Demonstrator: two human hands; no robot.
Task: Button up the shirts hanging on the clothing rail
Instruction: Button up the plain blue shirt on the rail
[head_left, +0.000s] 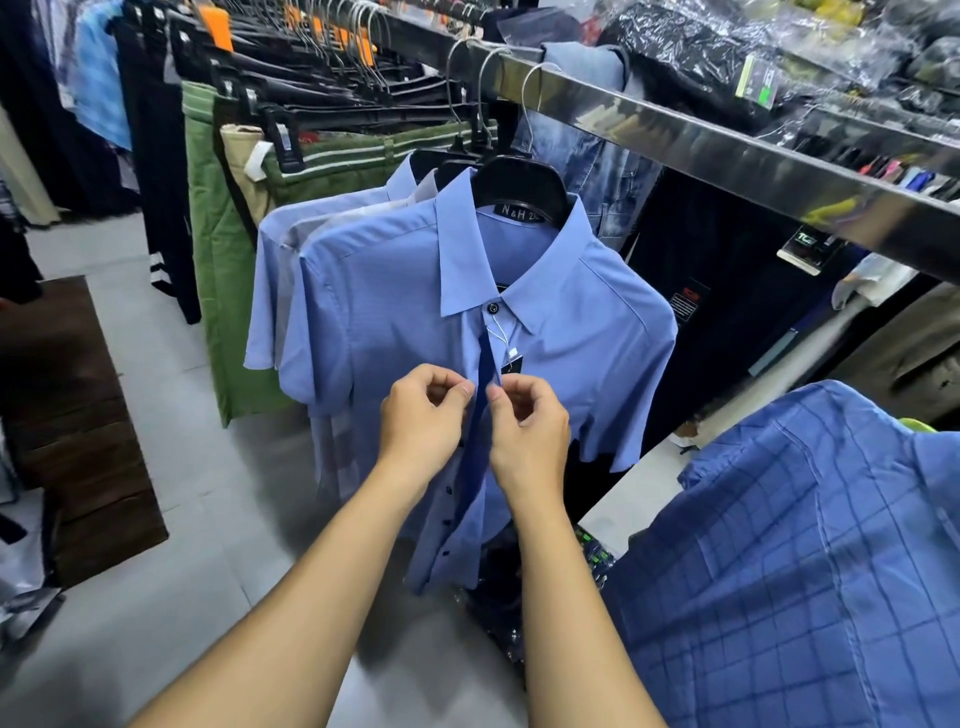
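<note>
Head camera looks down at a blue shirt (395, 312). It hangs on a black hanger (524, 182) from the shiny metal rail (727, 150), in the middle of the view. The top button (492, 309) under the collar is done up. Below it the front is open, and a dark blue strip (480, 441) shows along the edge. A few dark buttons (445, 524) sit in a row lower down, not done up yet.

The left hand (421, 415) pinches the left edge of the front between thumb and first finger. The right hand (530, 431) pinches the right edge, by the dark strip, the same way. The other fingers curl in. The two hands are very close together, just under a small white tag (511, 356) on a string.

I think the shirt is light, thin and soft. It may swing on the hanger if it is pulled. So it is best to hold both edges close to the button and its hole, as the hands do. The buttons look small and smooth, so they could slip from the fingers. The tag string could get in the way.

Behind the blue shirt, to the left, hang more pale shirts (322, 208), then green shorts (218, 270). A faded denim shirt (597, 166) hangs on the far side of the rail. Near on the right is a blue checked shirt (779, 545). Dark packs in clear plastic (701, 47) lie far off on the right. The floor (171, 467) is grey tile, with a brown mat (67, 415) on the left.
</note>
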